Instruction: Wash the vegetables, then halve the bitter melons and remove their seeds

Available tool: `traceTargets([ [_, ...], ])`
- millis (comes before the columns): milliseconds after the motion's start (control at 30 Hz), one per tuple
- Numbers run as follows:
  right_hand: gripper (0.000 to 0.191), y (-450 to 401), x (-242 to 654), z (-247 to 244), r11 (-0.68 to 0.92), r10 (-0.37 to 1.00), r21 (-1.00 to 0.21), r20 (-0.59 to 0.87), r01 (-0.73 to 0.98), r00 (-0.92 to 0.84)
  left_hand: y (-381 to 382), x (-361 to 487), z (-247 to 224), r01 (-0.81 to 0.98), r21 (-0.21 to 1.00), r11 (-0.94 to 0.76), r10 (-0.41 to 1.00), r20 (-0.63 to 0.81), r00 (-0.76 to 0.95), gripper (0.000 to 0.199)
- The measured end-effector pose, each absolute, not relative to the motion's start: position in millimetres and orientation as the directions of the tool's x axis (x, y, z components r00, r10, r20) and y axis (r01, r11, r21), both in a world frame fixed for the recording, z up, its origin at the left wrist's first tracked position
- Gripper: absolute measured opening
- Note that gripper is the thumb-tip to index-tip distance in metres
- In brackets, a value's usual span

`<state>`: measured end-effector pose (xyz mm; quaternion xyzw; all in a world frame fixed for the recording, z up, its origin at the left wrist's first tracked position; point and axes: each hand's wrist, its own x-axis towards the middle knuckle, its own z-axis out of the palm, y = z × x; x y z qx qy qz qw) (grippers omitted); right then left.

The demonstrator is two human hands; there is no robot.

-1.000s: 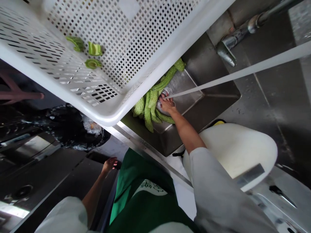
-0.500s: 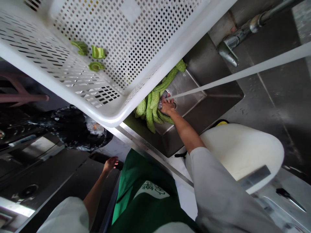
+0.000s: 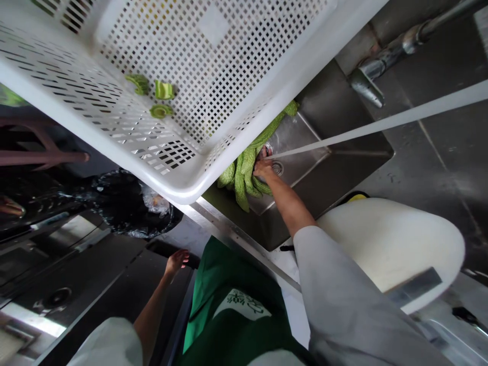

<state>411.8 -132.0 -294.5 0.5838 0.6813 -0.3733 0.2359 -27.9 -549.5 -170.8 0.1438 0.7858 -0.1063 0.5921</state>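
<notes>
My right hand (image 3: 264,169) reaches down into the metal sink (image 3: 305,147), its fingertips against the pile of green bitter melons (image 3: 246,170). Those fingers look bent and bunched, and partly hidden, so whether they grip a melon I cannot tell. The drain (image 3: 277,168) shows just beside this hand. A long white strip (image 3: 366,124), a hose or a stream of water, runs from the right edge to near the fingers. Away from the sink, my left hand (image 3: 178,262) hangs with loosely curled fingers apart and holds nothing.
A large white perforated basket (image 3: 190,190) with several cut melon pieces (image 3: 163,90) overhangs the sink. A tap (image 3: 368,84) juts from above right. To the right lie a white cutting board (image 3: 396,239), a cleaver (image 3: 415,287) and a black-handled tool (image 3: 463,315). A black bag (image 3: 125,203) sits left.
My right hand has shifted slightly toward the melons, and its spread fingers have drawn together. My left hand is nearly unchanged. The whole view has moved a little.
</notes>
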Motion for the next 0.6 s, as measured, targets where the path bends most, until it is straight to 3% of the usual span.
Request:
traceTargets([
  [133,0.074,-148,433,-290,0.1,0.69,-0.202,-0.692,0.974,-0.215,-551,-28,-171,0.35,-0.056,0.935,0.048,-0.958,-0.281,0.065],
  [233,0.076,-174,452,-281,-0.141,0.765,-0.091,-0.642,0.986,0.05,-548,-24,-176,0.342,-0.071,0.937,0.029,-0.96,-0.28,0.063],
  [333,0.082,-194,459,-279,-0.404,0.67,0.005,-0.68,0.915,0.299,-542,-18,-181,0.339,-0.034,0.94,0.056,-0.966,-0.253,0.067],
  [467,0.08,-188,453,-284,-0.512,0.64,-0.032,-0.681,0.859,0.356,-534,-13,-186,0.33,0.005,0.944,0.095,-0.962,-0.258,0.068],
  [600,0.081,-164,448,-286,-0.483,0.698,-0.094,-0.641,0.87,0.318,-535,-16,-183,0.358,-0.043,0.933,0.068,-0.954,-0.292,0.055],
])
